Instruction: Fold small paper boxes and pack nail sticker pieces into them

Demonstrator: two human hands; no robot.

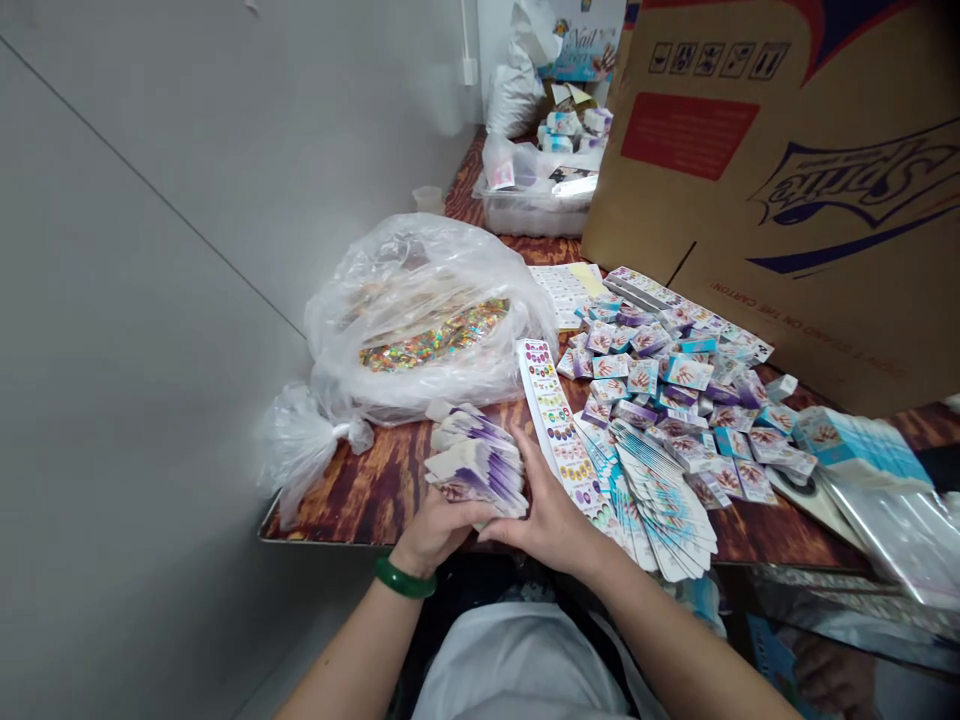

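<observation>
A thick stack of flat white-and-purple card packets (475, 462) lies near the front edge of the wooden table (375, 490). My left hand (433, 530), with a green bangle at the wrist, grips the stack from below. My right hand (550, 515) presses against the stack's right side, fingers together. Just right of my right hand lies a long strip of nail stickers (561, 432) and a fanned row of blue-and-white flat packets (664, 500).
A clear plastic bag of colourful glitter pieces (424, 325) sits behind the stack, close to the grey wall. Several small nail boxes (675, 375) are piled at the right. A large Sprite carton (795, 170) stands behind them. A clear tub (536, 195) sits far back.
</observation>
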